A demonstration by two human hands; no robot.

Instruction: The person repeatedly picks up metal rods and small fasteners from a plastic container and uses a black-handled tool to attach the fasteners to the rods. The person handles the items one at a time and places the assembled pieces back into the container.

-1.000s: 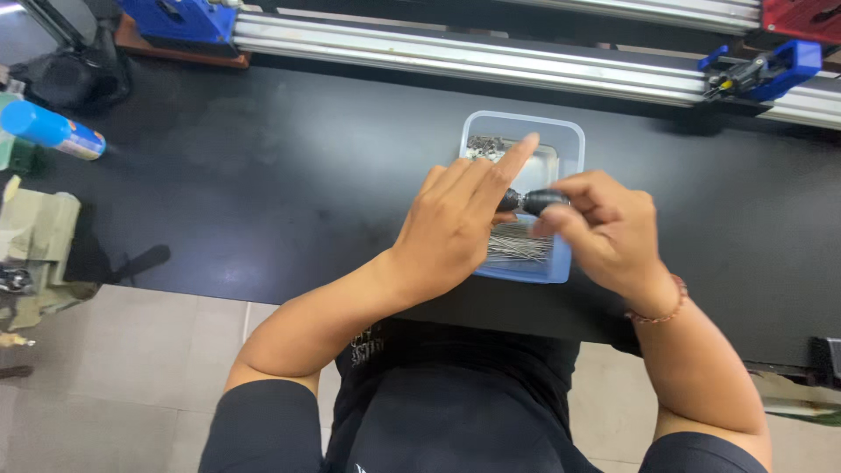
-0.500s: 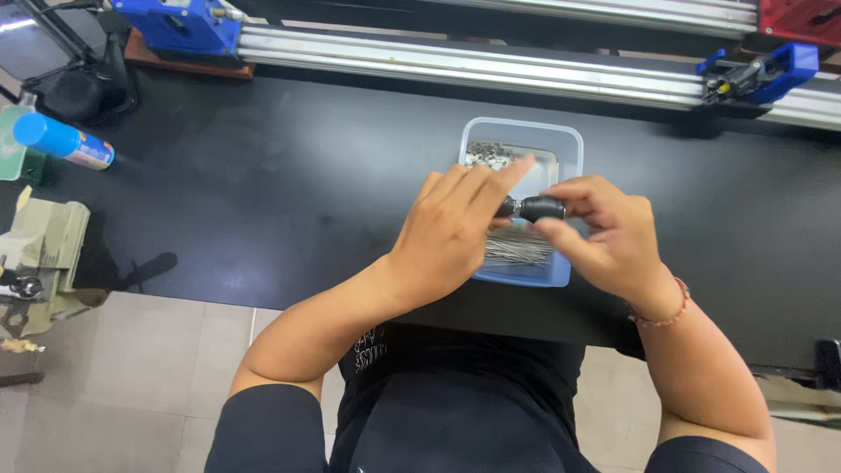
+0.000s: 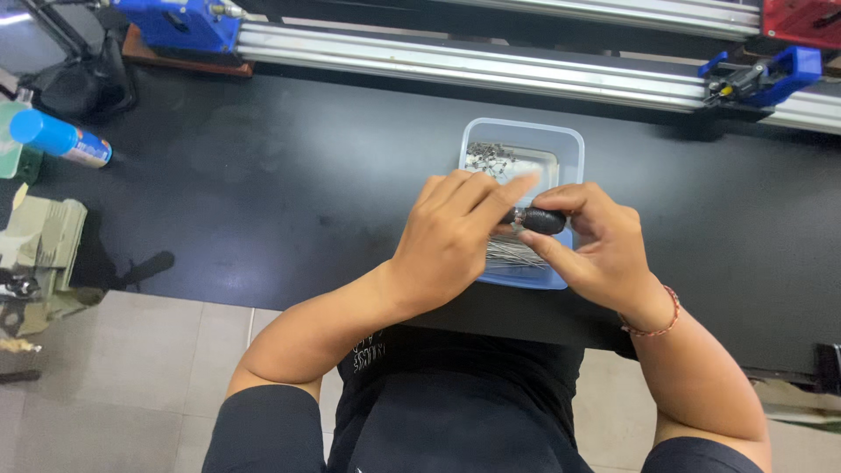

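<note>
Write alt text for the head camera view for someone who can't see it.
Seen from above, a person's right hand holds a small dark part while the left hand touches its end, both over a light blue tray of thin metal pins on a black table.

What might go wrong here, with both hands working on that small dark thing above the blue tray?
1. The small dark part is pinched only by the fingertips of the right hand and the left hand; it might slip.
2. The tray of thin metal pins sits near the table's front edge; a nudge from a wrist could perhaps spill it.
</note>
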